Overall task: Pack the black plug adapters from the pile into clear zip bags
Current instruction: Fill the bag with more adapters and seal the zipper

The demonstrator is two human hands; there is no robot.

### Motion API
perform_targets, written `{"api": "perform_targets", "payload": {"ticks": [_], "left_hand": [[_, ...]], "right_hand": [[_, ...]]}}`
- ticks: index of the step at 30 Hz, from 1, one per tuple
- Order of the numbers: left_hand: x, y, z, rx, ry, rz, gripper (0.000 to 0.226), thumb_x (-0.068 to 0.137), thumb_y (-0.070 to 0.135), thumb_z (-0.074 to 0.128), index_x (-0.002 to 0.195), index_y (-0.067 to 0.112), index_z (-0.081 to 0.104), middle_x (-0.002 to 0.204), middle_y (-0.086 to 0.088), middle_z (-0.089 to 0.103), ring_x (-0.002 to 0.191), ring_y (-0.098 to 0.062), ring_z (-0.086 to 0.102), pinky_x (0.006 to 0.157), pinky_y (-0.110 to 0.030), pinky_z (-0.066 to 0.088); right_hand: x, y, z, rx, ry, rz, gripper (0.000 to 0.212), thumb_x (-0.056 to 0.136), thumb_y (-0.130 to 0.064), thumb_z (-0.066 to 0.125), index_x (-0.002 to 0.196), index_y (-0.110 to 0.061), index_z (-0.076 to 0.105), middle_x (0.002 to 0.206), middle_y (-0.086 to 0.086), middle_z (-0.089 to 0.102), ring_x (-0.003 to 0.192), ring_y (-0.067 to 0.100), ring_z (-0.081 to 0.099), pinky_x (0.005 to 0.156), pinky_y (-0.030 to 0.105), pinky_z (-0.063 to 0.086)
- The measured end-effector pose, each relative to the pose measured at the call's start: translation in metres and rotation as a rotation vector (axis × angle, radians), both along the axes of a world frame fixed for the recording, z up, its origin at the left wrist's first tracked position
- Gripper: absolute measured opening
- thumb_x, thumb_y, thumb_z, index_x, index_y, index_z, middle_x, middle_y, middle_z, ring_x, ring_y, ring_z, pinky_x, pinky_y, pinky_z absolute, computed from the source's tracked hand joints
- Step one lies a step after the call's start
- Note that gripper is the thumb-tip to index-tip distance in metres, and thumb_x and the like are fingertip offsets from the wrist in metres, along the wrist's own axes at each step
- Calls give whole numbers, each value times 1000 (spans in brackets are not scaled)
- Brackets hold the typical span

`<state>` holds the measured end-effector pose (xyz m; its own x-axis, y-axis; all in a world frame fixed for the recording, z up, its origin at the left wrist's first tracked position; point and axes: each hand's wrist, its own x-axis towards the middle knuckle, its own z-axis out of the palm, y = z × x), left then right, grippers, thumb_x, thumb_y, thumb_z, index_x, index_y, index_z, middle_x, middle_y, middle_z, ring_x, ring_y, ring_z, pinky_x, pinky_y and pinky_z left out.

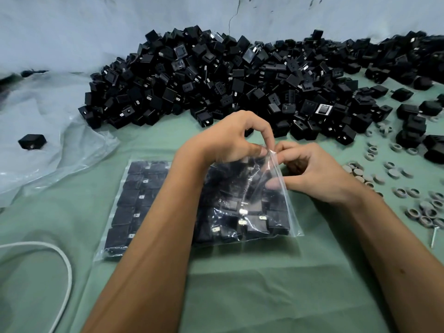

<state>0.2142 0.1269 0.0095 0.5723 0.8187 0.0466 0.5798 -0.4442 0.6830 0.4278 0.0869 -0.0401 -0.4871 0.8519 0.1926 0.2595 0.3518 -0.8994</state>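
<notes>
Desk: green cloth cover, soft, creased, lower centre bare.

Pile of black plug adapters: boxy matte plastic w/ metal prongs, heaped across upper centre to upper right, against pale rough wall.

Clear zip bag, centre frame: thin glossy film, wrinkled, filled w/ adapters, mouth end raised. Second filled bag flat just left of it, adapters in neat rows, partly under left forearm.

Left hand: thumb and fingers curled, pinching bag's top edge. Right hand: fingers curled, pinching same edge just beside left; thumb against film.

Crumpled clear plastic sheet, left edge; lone adapter on it.

Grey rings: small, round, scattered right side. White cord, lower left. Screw near right edge.

Open room: cloth betw. bags and lower frame edge.
</notes>
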Motion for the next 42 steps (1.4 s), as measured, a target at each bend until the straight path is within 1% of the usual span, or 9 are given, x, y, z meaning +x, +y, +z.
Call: {"api": "perform_targets", "payload": {"ticks": [3, 6, 12, 18, 22, 25, 28, 33, 42], "left_hand": [[-1, 0, 0, -3, -6, 7, 12, 88, 15, 80, 88, 27, 77, 118, 10, 65, 113, -34, 67, 97, -55, 54], [-1, 2, -2, -19, -19, 14, 12, 87, 16, 80, 88, 28, 77, 118, 13, 64, 113, -33, 68, 98, -52, 55], [0, 6, -5, 19, -33, -2, 14, 86, 17, 82, 86, 31, 78, 116, 19, 63, 116, -6, 61, 96, -31, 47], [1, 8, -12, 18, -12, 23, 14, 84, 20, 83, 86, 33, 77, 119, 17, 63, 120, -4, 56, 108, -41, 43], [4, 7, -14, -9, -16, 27, 16, 84, 18, 82, 84, 33, 77, 118, 12, 66, 118, -6, 58, 107, -43, 47], [5, 6, -13, -7, -15, 25, 16, 85, 17, 82, 84, 32, 77, 118, 8, 68, 117, -8, 60, 104, -39, 48], [6, 6, -13, -7, -8, 27, 15, 85, 15, 81, 85, 30, 77, 117, 6, 69, 116, -10, 61, 102, -38, 50], [5, 5, -10, -6, 9, 19, 16, 86, 15, 81, 86, 30, 77, 116, 7, 69, 116, -8, 60, 103, -36, 49], [6, 3, -8, -3, 21, 10, 13, 86, 19, 81, 88, 32, 78, 118, 9, 67, 119, -10, 59, 104, -44, 49]], "right_hand": [[3, 0, 0, -11, 6, -28, 29, 71, -27, 89, 95, -12, 82, 103, 14, 66, 94, 39, 61, 87, 56, 51], [8, 2, 1, 7, 16, -84, 26, 70, -32, 86, 86, -13, 81, 94, 13, 62, 74, 16, 55, 64, 27, 43], [-16, -2, -6, 44, 39, -114, 31, 66, -30, 91, 85, -6, 81, 99, 23, 63, 97, 43, 59, 89, 62, 50], [7, 13, -15, 117, -25, -478, 17, 84, -23, 85, 77, -18, 71, 74, 8, 66, 65, 14, 53, 62, 29, 44], [10, 23, -24, 362, -497, -845, 24, 90, -38, 75, 107, -22, 71, 105, 3, 62, 108, 23, 51, 88, 33, 40], [11, 27, -25, 368, -770, -769, 57, 94, -50, 64, 146, -29, 52, 150, 9, 45, 141, 32, 30, 112, 48, 35], [8, 30, -28, 402, -913, -625, 57, 100, -47, 54, 154, -39, 38, 166, 3, 29, 153, 30, 18, 122, 56, 21], [5, 29, -28, 470, -598, -707, 39, 87, -39, 76, 123, -31, 61, 112, -4, 44, 115, 23, 38, 92, 36, 28], [2, 19, -21, 403, -432, -532, 36, 89, -21, 78, 124, -21, 70, 112, -6, 70, 105, 15, 64, 95, 29, 49]]}}
